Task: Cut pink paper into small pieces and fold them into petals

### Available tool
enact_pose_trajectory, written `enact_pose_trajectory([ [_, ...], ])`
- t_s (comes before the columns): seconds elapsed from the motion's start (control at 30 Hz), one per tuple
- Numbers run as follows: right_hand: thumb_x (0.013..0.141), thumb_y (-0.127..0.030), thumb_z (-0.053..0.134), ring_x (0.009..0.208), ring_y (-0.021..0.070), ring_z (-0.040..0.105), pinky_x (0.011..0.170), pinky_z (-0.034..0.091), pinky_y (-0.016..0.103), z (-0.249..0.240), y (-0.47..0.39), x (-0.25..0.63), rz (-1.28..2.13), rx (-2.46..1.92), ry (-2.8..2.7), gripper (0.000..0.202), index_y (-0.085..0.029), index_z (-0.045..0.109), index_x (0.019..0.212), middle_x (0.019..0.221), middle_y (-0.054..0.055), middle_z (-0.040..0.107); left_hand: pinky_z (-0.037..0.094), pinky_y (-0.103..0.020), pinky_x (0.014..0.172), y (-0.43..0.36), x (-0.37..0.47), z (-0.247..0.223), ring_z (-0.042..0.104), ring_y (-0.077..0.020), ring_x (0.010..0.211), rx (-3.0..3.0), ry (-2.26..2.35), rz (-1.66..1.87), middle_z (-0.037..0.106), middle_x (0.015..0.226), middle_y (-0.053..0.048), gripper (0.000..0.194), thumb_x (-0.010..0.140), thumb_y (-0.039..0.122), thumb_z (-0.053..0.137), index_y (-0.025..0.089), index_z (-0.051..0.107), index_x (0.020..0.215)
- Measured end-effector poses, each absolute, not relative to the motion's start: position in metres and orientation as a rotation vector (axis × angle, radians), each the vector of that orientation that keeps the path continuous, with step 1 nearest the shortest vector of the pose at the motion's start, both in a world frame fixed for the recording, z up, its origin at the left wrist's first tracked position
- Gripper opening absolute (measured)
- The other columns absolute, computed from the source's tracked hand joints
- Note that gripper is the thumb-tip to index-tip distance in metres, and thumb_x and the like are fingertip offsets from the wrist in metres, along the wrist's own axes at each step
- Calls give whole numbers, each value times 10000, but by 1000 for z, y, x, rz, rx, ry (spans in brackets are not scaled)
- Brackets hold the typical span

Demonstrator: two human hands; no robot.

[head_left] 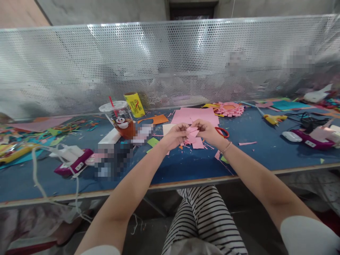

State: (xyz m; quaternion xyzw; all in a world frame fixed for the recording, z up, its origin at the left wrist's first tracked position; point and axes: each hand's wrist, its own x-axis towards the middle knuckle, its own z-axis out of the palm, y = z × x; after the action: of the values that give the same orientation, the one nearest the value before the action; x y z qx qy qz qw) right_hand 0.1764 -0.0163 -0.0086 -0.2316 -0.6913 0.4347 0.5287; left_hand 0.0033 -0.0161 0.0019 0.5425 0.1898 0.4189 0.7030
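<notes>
My left hand [178, 135] and my right hand [205, 130] meet over the blue table, both pinching a small folded piece of pink paper [192, 134] between them. Below it lie a pink paper square [198, 143] and many thin pink scraps. Behind my hands rests a larger pink paper sheet [196, 115], with a cream sheet [168, 129] partly under my left hand. Red-handled scissors [223, 132] lie just beyond my right hand, their blades hidden.
A plastic cup [123, 122] with a red straw and a yellow packet [134, 105] stand left. A pink fringed paper ring [230, 109] lies at the back. Purple power strips [77, 163] with cords, a yellow glue gun [272, 118] and a perforated metal screen [106, 71] surround the workspace.
</notes>
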Motion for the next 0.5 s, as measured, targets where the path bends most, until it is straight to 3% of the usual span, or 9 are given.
enact_pose_trajectory([
  [0.37, 572, -205, 713, 674, 99, 560, 631, 442, 238, -18, -5, 176, 1073, -581, -1573, 275, -174, 609, 824, 760, -7, 627, 439, -199, 627, -20, 15, -3, 503, -44, 633, 1344, 579, 1168, 501, 755, 36, 303, 569, 194, 730, 157, 510, 775],
  [0.5, 588, -222, 695, 634, 96, 542, 599, 430, 239, -15, -7, 174, 1056, -616, -1595, 240, -167, 588, 796, 713, -12, 609, 466, -258, 696, -20, 14, -3, 538, -98, 771, 1613, 682, 1355, 517, 940, -11, 269, 617, 248, 701, 184, 547, 829],
])
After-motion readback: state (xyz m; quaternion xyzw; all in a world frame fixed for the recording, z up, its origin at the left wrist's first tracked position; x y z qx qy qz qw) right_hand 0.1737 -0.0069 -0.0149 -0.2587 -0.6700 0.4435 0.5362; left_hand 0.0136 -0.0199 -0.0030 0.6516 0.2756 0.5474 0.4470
